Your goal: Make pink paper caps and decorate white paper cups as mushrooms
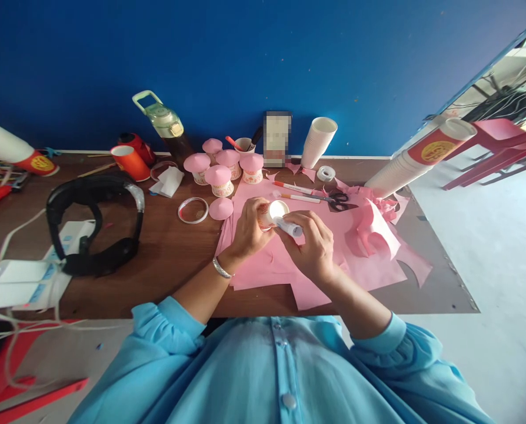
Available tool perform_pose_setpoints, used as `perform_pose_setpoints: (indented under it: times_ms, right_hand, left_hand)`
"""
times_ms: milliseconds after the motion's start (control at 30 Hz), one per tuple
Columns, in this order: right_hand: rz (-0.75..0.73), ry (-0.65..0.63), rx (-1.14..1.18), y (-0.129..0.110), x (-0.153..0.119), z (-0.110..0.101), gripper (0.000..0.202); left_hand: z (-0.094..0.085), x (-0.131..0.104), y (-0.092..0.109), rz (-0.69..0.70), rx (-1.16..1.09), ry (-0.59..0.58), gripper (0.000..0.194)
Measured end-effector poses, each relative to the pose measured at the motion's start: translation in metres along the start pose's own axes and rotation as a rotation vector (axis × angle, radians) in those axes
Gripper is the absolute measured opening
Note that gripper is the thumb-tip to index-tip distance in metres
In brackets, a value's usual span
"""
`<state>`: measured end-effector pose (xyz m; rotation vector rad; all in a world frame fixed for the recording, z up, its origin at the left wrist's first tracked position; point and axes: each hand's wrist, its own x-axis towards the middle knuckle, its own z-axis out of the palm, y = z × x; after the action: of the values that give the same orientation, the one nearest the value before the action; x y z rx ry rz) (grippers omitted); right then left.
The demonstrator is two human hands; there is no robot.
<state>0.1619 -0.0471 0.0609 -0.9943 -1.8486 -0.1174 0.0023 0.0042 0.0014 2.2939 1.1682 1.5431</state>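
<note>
My left hand (250,227) is wrapped round a small patterned paper cup (266,217), its round white end facing up. My right hand (311,241) grips a white glue tube (290,227), whose tip is at the cup's rim. Both are above pink paper sheets (263,268). Behind my left hand stand several patterned cups topped with pink paper cones (219,175). A loose pink cone (221,208) lies nearest to that hand, beside a roll of tape (193,210). Scissors (338,201) and two pens (296,188) lie on the paper beyond my right hand.
Stacked white cups (319,141) and a phone (276,138) stand by the blue wall. A bottle (168,126) and an orange cup (130,163) are at the back left, a black headset (99,259) nearer. Pink scraps (375,229) and another cup stack (399,168) are right.
</note>
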Motion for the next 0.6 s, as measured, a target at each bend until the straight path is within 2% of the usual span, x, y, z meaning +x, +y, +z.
perform_pose_setpoints:
  times_ms: [233,467,600]
  right_hand:
    - [-0.034,-0.072,0.0,-0.003,-0.004,0.006,0.017]
    - [0.01,-0.014,-0.012,0.001,0.006,0.005,0.014]
    - [-0.012,-0.089,0.049,-0.003,0.003,0.006,0.011]
  left_hand:
    - [-0.001,-0.002,-0.001,-0.006,0.001,-0.012,0.039]
    - [0.002,-0.001,0.0,0.007,0.027,-0.003,0.033]
    - [0.001,-0.002,-0.002,-0.008,0.002,-0.023,0.029]
